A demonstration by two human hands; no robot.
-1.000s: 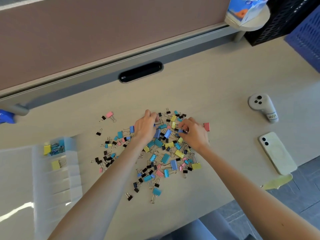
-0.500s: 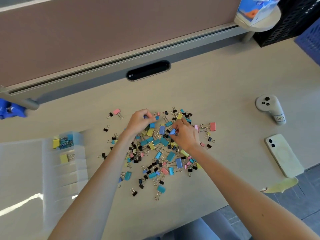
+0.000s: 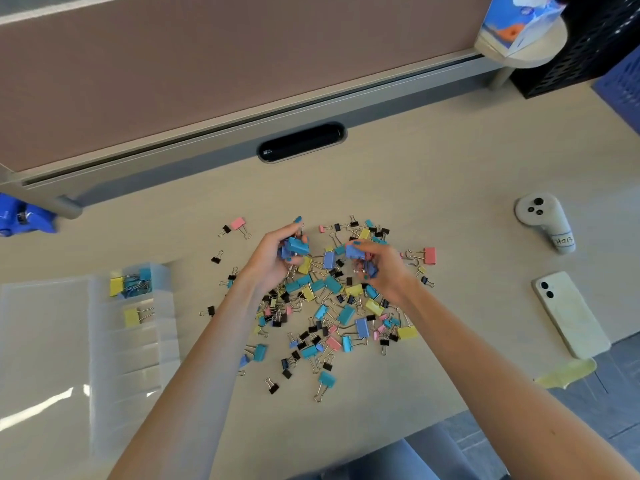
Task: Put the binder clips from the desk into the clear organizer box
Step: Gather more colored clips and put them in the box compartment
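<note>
Lifted since earlier, the left hand [image 3: 270,263] is curled round several blue binder clips [image 3: 295,247], and more are pinched in the right hand [image 3: 384,271]. Beneath both hands the pile [image 3: 332,306] is left largely unsorted. Well to the left hand's left, only a few clips are held in the clear organizer box [image 3: 169,342]; most work is judged outstanding.

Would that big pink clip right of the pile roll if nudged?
Probably not: the pink clip looks flat-sided and would likely slide on the desk. Its wire handles stick out and might snag the small yellow clip nearby.
</note>
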